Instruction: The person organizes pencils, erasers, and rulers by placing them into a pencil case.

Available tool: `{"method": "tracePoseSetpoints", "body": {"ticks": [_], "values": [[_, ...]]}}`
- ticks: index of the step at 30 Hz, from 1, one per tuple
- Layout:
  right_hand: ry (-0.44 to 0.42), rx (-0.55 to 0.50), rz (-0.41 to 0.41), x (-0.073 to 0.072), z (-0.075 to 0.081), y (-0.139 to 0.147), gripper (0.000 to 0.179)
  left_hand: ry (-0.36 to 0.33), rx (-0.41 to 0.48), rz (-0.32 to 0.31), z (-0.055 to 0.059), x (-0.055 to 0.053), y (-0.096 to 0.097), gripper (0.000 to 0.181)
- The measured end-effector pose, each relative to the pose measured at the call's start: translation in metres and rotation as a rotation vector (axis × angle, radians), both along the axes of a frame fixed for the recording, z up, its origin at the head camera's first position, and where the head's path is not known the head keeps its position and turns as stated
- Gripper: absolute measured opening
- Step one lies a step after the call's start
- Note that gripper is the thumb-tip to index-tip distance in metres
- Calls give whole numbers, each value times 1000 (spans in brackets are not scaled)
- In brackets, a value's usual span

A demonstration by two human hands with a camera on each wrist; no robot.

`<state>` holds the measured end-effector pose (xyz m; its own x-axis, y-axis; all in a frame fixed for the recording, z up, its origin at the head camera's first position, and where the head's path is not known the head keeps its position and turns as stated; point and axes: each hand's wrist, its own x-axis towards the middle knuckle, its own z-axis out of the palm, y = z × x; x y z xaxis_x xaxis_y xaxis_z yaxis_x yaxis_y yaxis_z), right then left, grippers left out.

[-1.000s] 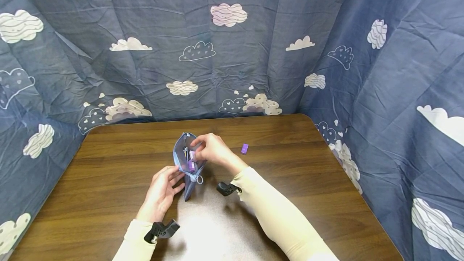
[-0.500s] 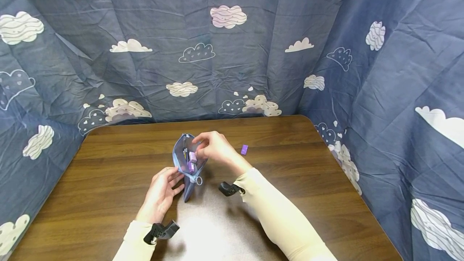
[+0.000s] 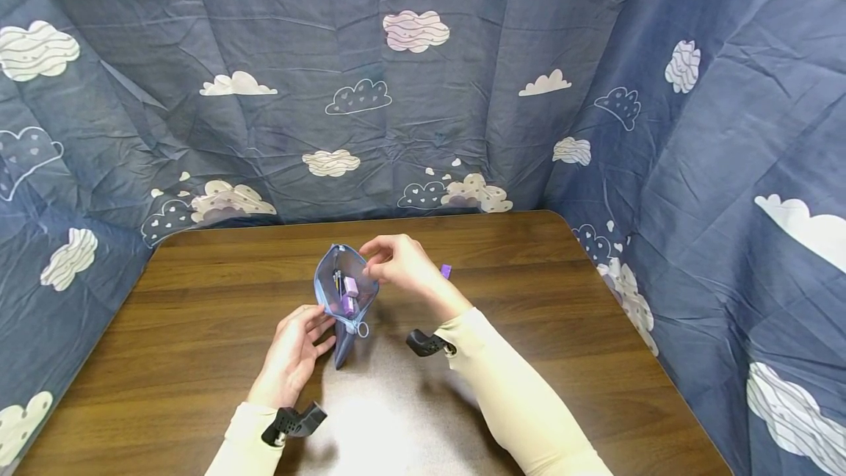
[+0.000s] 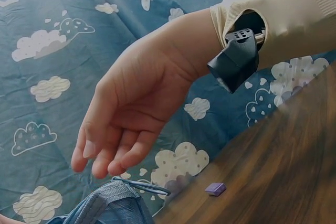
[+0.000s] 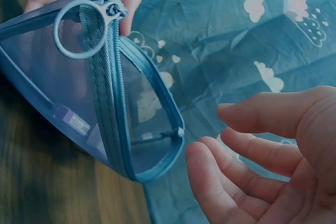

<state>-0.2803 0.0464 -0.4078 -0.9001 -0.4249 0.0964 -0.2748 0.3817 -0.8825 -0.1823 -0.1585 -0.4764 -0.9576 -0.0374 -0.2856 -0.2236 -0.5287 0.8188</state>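
Observation:
A blue zip pouch (image 3: 344, 347) with see-through mesh sides stands with its mouth spread wide. My left hand (image 3: 294, 344) grips its left side near the rim; in the right wrist view, that hand's fingers lie behind the mesh. Inside are a pale purple block (image 3: 351, 286), a darker purple piece (image 3: 347, 305) and thin pen-like sticks (image 3: 338, 281). My right hand (image 3: 399, 263) hovers by the far right rim, fingers loosely bent with nothing between them, as the right wrist view (image 5: 262, 156) confirms. A white ring (image 5: 56, 30) hangs from the zipper pull.
A small purple block (image 4: 215, 189) lies on the brown wooden table (image 3: 529, 292), partly behind my right wrist in the head view. Blue cloud-print curtains (image 3: 264, 131) rise behind the table and along its sides. Black cameras (image 3: 295, 423) sit on both wrists.
My right hand has let go of the pale purple block inside the pouch and drawn back up and right to the rim. The left hand and pouch have stayed nearly in place.

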Motion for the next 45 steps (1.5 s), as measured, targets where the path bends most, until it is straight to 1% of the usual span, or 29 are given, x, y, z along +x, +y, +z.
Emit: {"method": "tracePoseSetpoints", "body": {"ticks": [4,7,11,17,25,31,38,45], "values": [[0,-20,-5,0,1,7,37,-1,2,4,0,0,0,27],[-4,-38,-24,0,0,12,36,0,5,7,-1,0,0,27],[-23,-70,-50,-2,-2,19,34,1,5,5,-1,0,0,28],[-54,-126,-61,-3,-4,28,34,-4,0,3,-1,0,-1,29],[-78,-160,-91,-8,-10,42,34,-12,13,10,0,-1,0,28],[-73,-162,-137,-9,-13,50,35,-10,13,11,0,-1,0,28],[-96,-180,-199,-12,-20,63,35,-13,13,12,0,0,0,27],[-106,-225,-233,-17,-26,78,36,-17,16,15,0,0,1,25]]}}
